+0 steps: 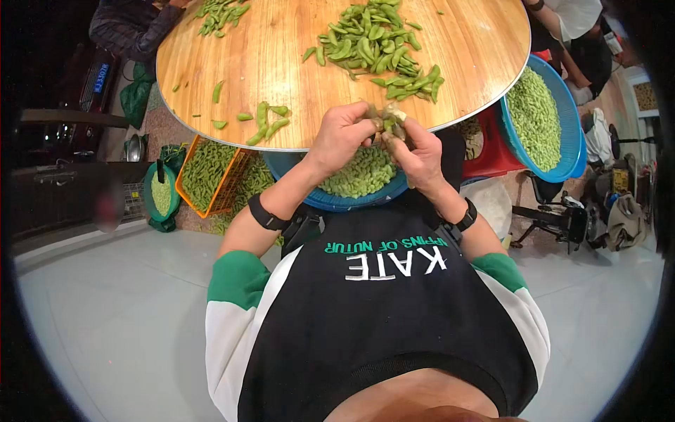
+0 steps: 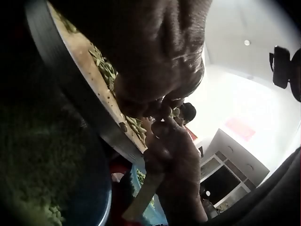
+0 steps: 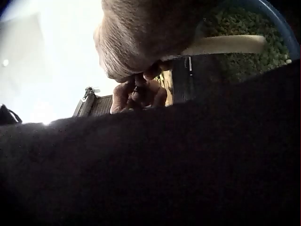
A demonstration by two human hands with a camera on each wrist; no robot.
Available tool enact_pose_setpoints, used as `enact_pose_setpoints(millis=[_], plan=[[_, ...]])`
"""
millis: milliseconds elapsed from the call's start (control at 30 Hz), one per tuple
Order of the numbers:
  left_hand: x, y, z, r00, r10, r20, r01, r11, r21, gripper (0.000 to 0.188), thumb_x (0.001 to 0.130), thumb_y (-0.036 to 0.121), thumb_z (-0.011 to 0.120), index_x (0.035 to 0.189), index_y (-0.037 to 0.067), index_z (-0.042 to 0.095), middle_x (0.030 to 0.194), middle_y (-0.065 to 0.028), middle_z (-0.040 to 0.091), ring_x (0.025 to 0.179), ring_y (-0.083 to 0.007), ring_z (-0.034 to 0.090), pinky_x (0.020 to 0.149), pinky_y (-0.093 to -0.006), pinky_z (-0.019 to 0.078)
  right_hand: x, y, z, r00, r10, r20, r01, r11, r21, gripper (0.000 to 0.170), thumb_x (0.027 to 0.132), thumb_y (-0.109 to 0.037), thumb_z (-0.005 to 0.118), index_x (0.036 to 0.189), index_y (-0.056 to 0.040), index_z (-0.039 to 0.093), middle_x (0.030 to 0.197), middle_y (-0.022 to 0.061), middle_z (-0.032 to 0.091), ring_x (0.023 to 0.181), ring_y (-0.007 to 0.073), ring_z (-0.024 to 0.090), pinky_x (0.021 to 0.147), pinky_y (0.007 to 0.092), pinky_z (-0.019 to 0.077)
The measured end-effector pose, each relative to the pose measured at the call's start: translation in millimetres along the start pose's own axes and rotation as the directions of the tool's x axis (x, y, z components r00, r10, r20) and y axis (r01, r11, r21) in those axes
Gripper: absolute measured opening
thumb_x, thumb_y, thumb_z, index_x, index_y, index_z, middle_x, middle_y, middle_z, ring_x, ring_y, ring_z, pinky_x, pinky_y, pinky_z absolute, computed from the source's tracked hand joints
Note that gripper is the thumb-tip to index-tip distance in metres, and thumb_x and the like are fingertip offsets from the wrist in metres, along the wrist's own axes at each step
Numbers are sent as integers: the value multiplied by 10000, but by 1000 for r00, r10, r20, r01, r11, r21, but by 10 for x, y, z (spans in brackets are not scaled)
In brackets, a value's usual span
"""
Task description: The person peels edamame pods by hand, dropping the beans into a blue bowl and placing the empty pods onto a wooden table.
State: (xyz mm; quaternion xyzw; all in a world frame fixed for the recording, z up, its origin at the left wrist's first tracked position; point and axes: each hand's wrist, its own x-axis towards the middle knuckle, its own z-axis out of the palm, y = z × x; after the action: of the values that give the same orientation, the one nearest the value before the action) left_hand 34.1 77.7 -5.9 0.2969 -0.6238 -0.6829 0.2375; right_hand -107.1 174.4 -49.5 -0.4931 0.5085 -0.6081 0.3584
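Observation:
Over the near edge of the round wooden table, my two hands meet fingertip to fingertip. My left hand pinches a green soybean pod between thumb and fingers. From the other side my right hand grips the same pod, whose middle is partly hidden by the fingers. Directly below them is a blue basin holding shelled green beans. In the left wrist view the fingertips come together beside the table edge; dark sleeve cloth covers much of the right wrist view.
A large heap of pods lies farther back on the table, with a few loose pods nearer left. An orange crate of pods stands at left. At right is another blue basin of beans. Other people sit across the table.

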Motion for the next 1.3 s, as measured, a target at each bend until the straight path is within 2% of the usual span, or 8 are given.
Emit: enact_pose_setpoints(millis=[233,467,533,633,767,1000,1067,1300], plan=[[-76,-64,108,971,205,-123,-189,973,130,89,879,54,554,851,-13,606,707,13,576,608,-38,506,553,-198,412,40,-119,39,986,9,-166,5,996,87,244,880,1,558,1123,15,578,764,19,614,575,29,499,496,172,375],[-179,127,-317,918,340,-203,-222,867,446,70,803,22,571,825,-34,606,668,-54,582,610,-114,535,553,-273,445,-28,-60,-135,992,62,111,-65,998,23,223,814,14,567,1035,24,599,776,43,614,580,69,522,533,216,424],[-147,220,-513,901,430,46,-106,116,988,92,774,21,574,838,-37,604,754,-101,606,734,-262,592,671,-372,490,-85,-147,-121,974,-39,224,67,991,-116,248,740,12,583,987,29,607,739,71,570,625,140,533,562,271,429],[-36,230,-514,933,342,111,-83,-94,992,116,718,27,582,819,-26,604,836,-143,597,833,-356,561,728,-448,473,-66,-91,-184,903,-161,399,268,936,-228,268,716,-7,587,982,25,600,725,96,518,671,210,527,596,316,422],[446,289,-151,779,572,259,-383,107,917,121,744,55,590,839,-3,638,878,-203,576,876,-351,558,784,-416,482,-103,-74,-202,906,-113,407,230,941,-250,250,757,-56,604,993,24,585,733,117,494,694,261,520,639,353,425],[1183,54,102,862,479,167,-238,91,967,113,779,94,618,856,11,605,923,-180,549,923,-353,563,783,-437,486,-169,-91,-253,937,99,335,-68,992,-103,298,860,-118,551,1119,30,543,823,162,573,749,284,577,668,366,455],[1212,14,65,864,474,172,-236,80,968,112,776,89,613,867,23,609,925,-178,548,919,-354,562,787,-437,487,-191,-61,-290,955,91,281,-75,995,-67,378,938,-99,447,1292,34,466,892,60,621,629,89,521,563,237,451],[1125,2,108,787,587,190,-236,3,972,93,725,81,613,812,58,634,886,-140,569,866,-325,574,720,-435,496,-60,-160,-349,949,298,104,-315,907,279,339,989,-152,422,1279,15,480,840,64,605,561,60,483,459,185,381]])
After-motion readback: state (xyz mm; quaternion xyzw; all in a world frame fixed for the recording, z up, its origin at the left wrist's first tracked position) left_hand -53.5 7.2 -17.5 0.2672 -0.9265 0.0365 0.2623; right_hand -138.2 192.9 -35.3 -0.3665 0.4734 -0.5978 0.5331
